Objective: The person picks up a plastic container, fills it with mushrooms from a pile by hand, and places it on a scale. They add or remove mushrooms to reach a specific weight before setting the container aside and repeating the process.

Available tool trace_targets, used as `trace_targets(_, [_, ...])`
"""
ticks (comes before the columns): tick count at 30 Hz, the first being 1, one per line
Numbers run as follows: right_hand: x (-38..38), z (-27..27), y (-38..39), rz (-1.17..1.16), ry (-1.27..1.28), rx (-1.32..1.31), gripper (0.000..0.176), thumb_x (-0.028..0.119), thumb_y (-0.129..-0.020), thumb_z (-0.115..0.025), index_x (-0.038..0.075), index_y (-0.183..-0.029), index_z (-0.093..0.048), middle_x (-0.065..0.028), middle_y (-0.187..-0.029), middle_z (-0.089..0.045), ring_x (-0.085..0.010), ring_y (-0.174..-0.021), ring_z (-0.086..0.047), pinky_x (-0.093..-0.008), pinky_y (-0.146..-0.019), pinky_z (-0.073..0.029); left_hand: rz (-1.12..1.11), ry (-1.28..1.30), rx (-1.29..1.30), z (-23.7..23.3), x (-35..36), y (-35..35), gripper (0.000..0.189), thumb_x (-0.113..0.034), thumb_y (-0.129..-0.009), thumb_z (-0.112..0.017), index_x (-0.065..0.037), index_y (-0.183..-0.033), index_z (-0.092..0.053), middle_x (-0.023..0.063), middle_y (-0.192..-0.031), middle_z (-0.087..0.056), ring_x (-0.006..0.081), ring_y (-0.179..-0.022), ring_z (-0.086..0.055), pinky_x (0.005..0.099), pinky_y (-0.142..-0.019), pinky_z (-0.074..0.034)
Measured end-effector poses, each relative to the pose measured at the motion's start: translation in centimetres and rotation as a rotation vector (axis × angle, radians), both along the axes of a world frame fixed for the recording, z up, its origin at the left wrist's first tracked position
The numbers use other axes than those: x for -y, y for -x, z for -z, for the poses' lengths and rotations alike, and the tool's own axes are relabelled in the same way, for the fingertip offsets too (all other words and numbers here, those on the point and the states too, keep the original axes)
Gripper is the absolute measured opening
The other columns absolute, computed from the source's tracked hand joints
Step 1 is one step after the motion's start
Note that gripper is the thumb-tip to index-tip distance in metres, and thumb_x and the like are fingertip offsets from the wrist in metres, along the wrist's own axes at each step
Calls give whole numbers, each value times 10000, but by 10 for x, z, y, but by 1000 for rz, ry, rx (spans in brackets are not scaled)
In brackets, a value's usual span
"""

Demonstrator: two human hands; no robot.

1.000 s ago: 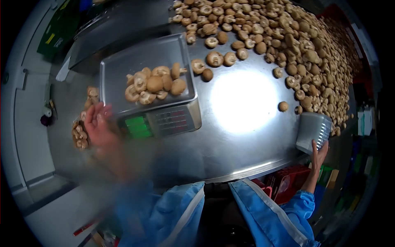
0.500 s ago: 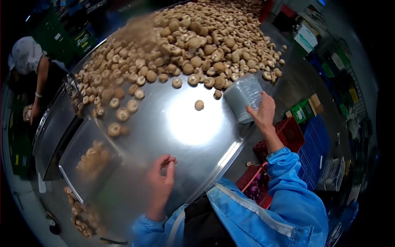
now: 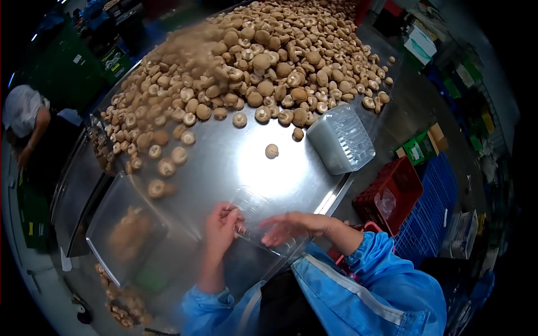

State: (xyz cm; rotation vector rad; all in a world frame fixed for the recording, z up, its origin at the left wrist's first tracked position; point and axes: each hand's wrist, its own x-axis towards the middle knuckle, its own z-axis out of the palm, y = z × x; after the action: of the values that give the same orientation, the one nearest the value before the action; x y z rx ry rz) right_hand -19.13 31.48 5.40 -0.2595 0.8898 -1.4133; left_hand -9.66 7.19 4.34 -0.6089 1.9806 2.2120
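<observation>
A clear plastic tray (image 3: 250,200) lies low over the steel table between my hands. My left hand (image 3: 219,227) is closed, pinching the tray's left edge between thumb and fingers. Across the tray's right side reaches my right hand (image 3: 291,226), its fingers stretched out and apart, overlapping the plastic. Beyond my right hand, a nested stack of clear trays (image 3: 330,147) rests on its side by the table's right edge. One brown mushroom (image 3: 272,151) sits alone in front of the large mushroom heap (image 3: 269,67).
At left, a translucent bin (image 3: 101,224) holds some mushroom pieces. Past the steel table's edge (image 3: 330,203) stand a red crate (image 3: 392,193), a blue plastic pallet (image 3: 434,201) and a green box (image 3: 417,147). Another person (image 3: 31,120) bends over at far left.
My right hand has left the stack and come inward to my left hand. A single clear tray is now between them. My left hand has closed on its edge.
</observation>
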Motion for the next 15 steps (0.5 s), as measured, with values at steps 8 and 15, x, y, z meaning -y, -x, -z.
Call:
trace_targets(8, [-17, 41, 15, 455, -587, -474, 635, 239, -1000, -486, 31, -1514, -176, -180, -1033, -623, -216, -783, -674, -314, -664, -561, -265, -111, 125, 54, -25, 42, 239, -11, -961, -414, 33, -1194, -388, 209, -824, -633, 217, -451, -605, 257, -324, -438])
trace_targets(15, [-8, 69, 52, 890, -787, -386, 462, 86, -958, -357, 48, -1414, -415, -39, -704, -521, -112, -450, -454, -267, -350, -360, -5, -365, 473, 59, -23, 130, 464, 18, -907, -416, 52, -1360, -319, 289, -1009, -644, 238, -457, -582, 283, -339, -435])
